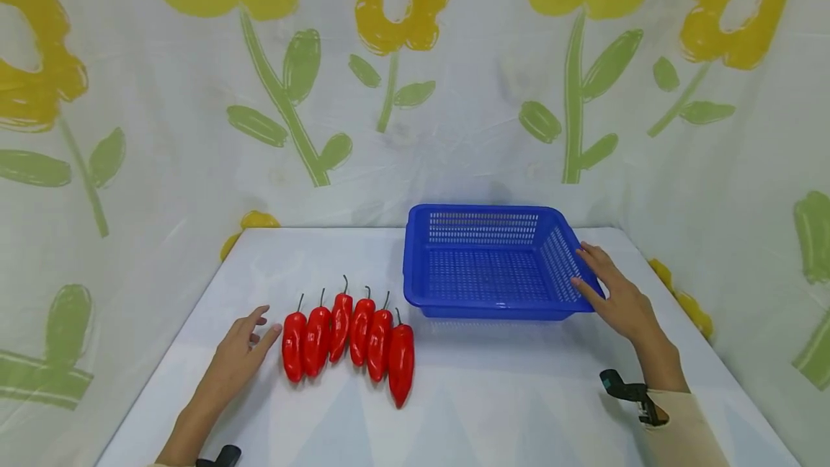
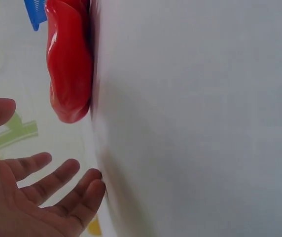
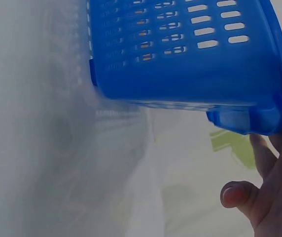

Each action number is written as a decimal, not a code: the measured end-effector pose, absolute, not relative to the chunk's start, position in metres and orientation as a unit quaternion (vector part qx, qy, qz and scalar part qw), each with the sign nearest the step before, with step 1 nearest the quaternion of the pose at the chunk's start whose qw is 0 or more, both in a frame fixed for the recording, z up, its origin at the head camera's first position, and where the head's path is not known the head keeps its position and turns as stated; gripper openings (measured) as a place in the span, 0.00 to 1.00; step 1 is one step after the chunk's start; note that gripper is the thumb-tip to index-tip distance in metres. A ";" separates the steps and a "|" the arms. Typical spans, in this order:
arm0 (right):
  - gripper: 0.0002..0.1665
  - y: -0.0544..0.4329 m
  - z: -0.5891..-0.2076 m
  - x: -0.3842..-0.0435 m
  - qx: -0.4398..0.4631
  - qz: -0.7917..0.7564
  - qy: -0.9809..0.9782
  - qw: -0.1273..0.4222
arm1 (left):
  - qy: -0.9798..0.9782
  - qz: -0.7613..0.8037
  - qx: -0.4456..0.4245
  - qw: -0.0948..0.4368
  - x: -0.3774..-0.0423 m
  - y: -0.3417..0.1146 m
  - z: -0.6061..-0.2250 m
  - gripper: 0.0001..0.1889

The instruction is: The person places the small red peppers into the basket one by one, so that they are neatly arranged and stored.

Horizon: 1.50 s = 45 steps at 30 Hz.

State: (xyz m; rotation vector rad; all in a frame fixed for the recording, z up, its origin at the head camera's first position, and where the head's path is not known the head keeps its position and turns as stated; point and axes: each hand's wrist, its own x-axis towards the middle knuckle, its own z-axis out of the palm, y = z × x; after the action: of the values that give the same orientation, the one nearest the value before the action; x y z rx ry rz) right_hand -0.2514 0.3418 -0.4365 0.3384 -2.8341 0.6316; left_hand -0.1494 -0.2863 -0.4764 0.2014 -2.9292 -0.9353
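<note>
Several glossy red chili peppers [image 1: 358, 330] with dark stems lie side by side in a slanting row on the white table. To the left of the row my left hand [image 1: 243, 352] is held with its fingers loosely spread, holding nothing. In the left wrist view the nearest chili pepper [image 2: 71, 64] is apart from the fingers. A blue perforated plastic basket [image 1: 483, 312] stands behind and to the right of the peppers. My right hand [image 1: 622, 301] is at the basket's right rim, its fingers extended and the thumb spread. Part of those fingers is hidden behind the rim in the right wrist view.
The white table [image 1: 493, 395] has a pale triangle pattern toward its near side. Flower-printed cloth [image 1: 454, 150] hangs behind and along both sides of the table. A dark camera strap [image 1: 642, 398] sits on the right wrist.
</note>
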 end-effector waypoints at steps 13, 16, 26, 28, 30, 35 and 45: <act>0.38 0.346 -0.435 -0.244 0.107 0.228 -0.965 0.078 | -0.930 -0.351 0.110 0.015 -0.153 -0.272 -0.472 0.37; 0.37 0.345 -0.434 -0.244 0.107 0.229 -0.964 0.086 | -0.920 -0.372 0.122 -0.001 -0.155 -0.271 -0.466 0.38; 0.37 0.347 -0.434 -0.245 0.102 0.243 -0.961 0.087 | -0.901 -0.404 0.146 -0.059 -0.166 -0.257 -0.458 0.43; 0.36 0.346 -0.435 -0.246 0.103 0.247 -0.959 0.089 | -0.903 -0.401 0.142 -0.058 -0.167 -0.256 -0.459 0.43; 0.36 0.344 -0.436 -0.248 0.104 0.248 -0.959 0.090 | -0.904 -0.400 0.141 -0.056 -0.168 -0.257 -0.461 0.43; 0.36 0.341 -0.440 -0.250 0.109 0.248 -0.959 0.089 | -0.900 -0.405 0.154 -0.057 -0.165 -0.261 -0.466 0.41; 0.36 0.337 -0.445 -0.255 0.117 0.260 -0.954 0.090 | -0.880 -0.441 0.165 -0.064 -0.157 -0.272 -0.472 0.42</act>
State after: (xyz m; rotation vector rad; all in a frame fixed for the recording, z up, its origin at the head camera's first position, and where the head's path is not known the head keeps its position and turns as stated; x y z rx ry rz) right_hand -0.2549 0.3373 -0.4451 0.3476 -2.8376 0.7723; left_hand -0.1574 -0.2715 -0.4721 0.5408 -2.8836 -1.4436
